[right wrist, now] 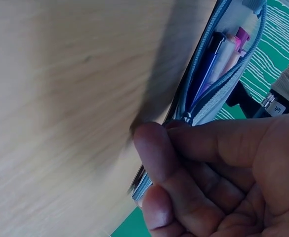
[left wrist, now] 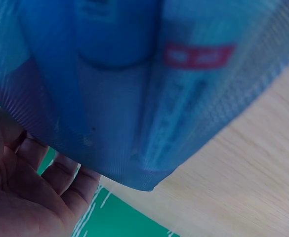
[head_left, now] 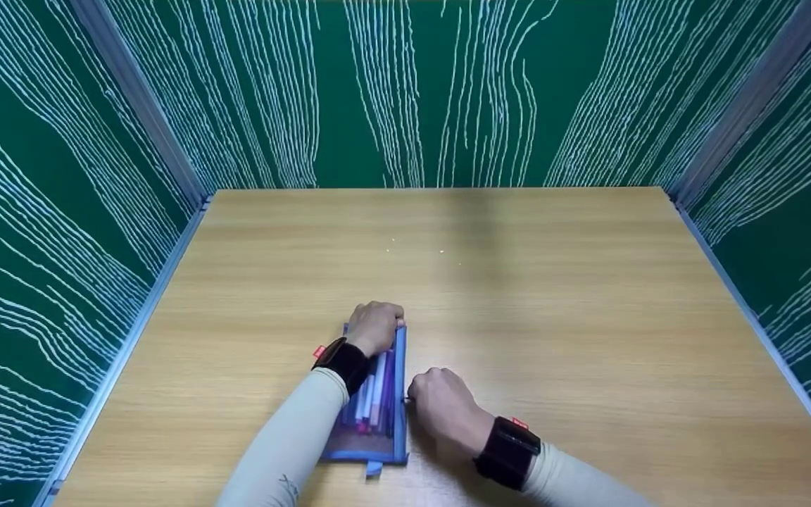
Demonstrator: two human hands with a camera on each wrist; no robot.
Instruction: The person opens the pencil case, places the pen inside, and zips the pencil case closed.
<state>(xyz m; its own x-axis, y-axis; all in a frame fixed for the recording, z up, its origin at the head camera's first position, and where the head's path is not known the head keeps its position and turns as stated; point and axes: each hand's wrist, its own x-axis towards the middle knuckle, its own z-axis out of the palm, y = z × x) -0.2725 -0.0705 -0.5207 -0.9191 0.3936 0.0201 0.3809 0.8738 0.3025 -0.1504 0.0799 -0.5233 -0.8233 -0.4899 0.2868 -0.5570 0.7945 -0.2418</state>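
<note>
A blue mesh zip pencil case [head_left: 399, 394] lies on the table, its long side pointing away from me. Several pens [head_left: 377, 394] show inside through the mesh. My left hand [head_left: 375, 327] grips the far end of the case; in the left wrist view its fingers [left wrist: 60, 173] curl at the mesh edge. At the right side of the case, my right hand [head_left: 448, 412] pinches the zipper pull, mostly hidden by the fingers. The slider [right wrist: 187, 117] sits right by the fingertips in the right wrist view. Beyond it the zip gapes, with pens [right wrist: 207, 66] visible in the gap.
The wooden table [head_left: 553, 296] extends around the case. Green panels [head_left: 434, 91] with white wavy lines stand behind and on both sides, joined by grey frame posts [head_left: 141, 98]. A few tiny pale specks [head_left: 441, 251] dot the table beyond the hands.
</note>
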